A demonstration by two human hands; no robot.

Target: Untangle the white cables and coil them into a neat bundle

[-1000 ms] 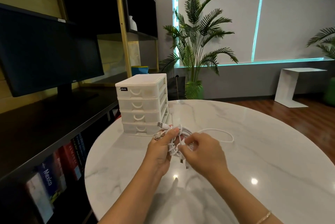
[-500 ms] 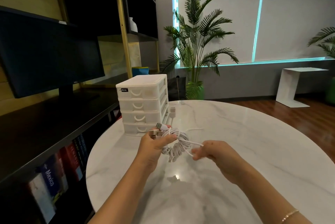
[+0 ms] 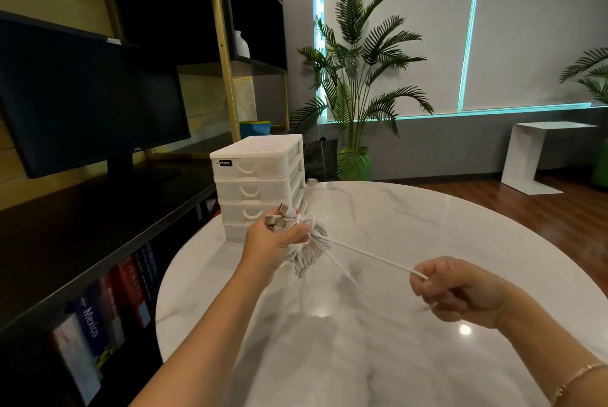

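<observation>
The left hand (image 3: 274, 243) is closed around a bunch of white cables (image 3: 309, 247), held in the air above the round marble table (image 3: 394, 242). Several plugs (image 3: 278, 217) stick out above its fingers, and the looped part of the bunch hangs just right of the palm, with a few loose ends dangling below. The right hand (image 3: 460, 293) is curled into a loose fist, pinching one strand (image 3: 371, 257) between thumb and forefinger. That strand runs straight and taut from the bunch down to the right hand, the two hands well apart. A thin gold bracelet (image 3: 579, 380) sits on the right wrist. A white drawer box (image 3: 260, 183) with four drawers stands at the table's far left edge, just behind the left hand. To the left, a dark monitor (image 3: 88, 104) rests on a black shelf (image 3: 98, 225), with books (image 3: 98, 324) below. A palm plant (image 3: 358, 77) stands beyond the table
</observation>
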